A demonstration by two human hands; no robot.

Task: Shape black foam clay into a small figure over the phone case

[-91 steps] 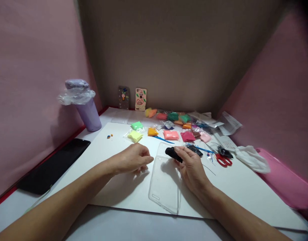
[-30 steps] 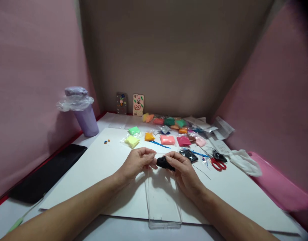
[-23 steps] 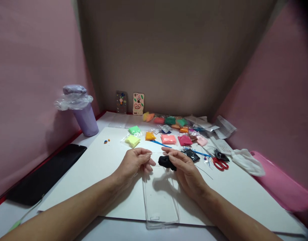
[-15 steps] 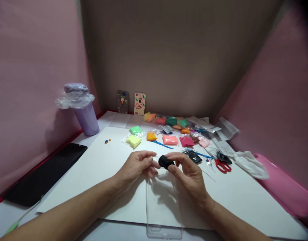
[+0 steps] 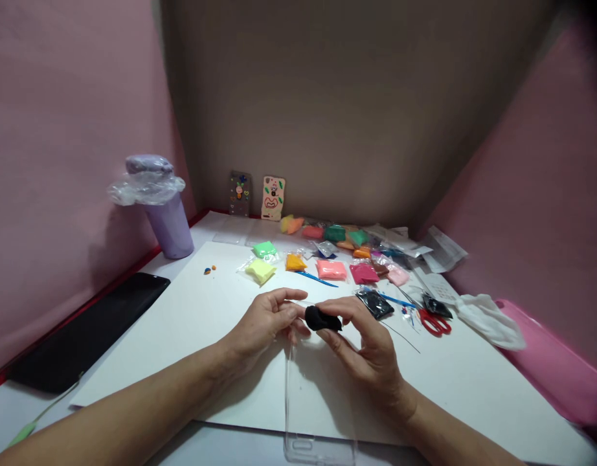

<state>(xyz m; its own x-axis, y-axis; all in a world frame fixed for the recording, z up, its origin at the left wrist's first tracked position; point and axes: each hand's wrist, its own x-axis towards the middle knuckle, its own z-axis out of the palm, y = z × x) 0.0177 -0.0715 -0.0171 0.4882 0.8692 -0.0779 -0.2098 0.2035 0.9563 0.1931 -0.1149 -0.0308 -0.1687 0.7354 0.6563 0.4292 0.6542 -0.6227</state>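
Note:
A soft black lump of modelling clay (image 5: 322, 318) is pinched between the thumb and fingers of my right hand (image 5: 364, 336). My left hand (image 5: 267, 323) is beside it, fingers apart, with the fingertips at or against the clay's left end; whether they press on it I cannot tell. Beneath both hands lies a clear phone case (image 5: 320, 408), its camera cutout toward me and its far end partly hidden by the hands. A packet of black clay (image 5: 375, 303) rests just beyond my right hand.
A white board (image 5: 182, 349) bears several clay packets (image 5: 331, 269), blue tools (image 5: 318, 279) and red scissors (image 5: 434, 322). Two decorated phone cases (image 5: 273, 197) lean at the back. At left stand a purple tumbler (image 5: 169, 226) and a dark flat slab (image 5: 94, 330); a pink case (image 5: 551, 362) lies right.
My right fingers have shifted along the black clay, which looks turned and more drawn out, with a tapered right end. The left hand has barely moved. The view has shifted slightly.

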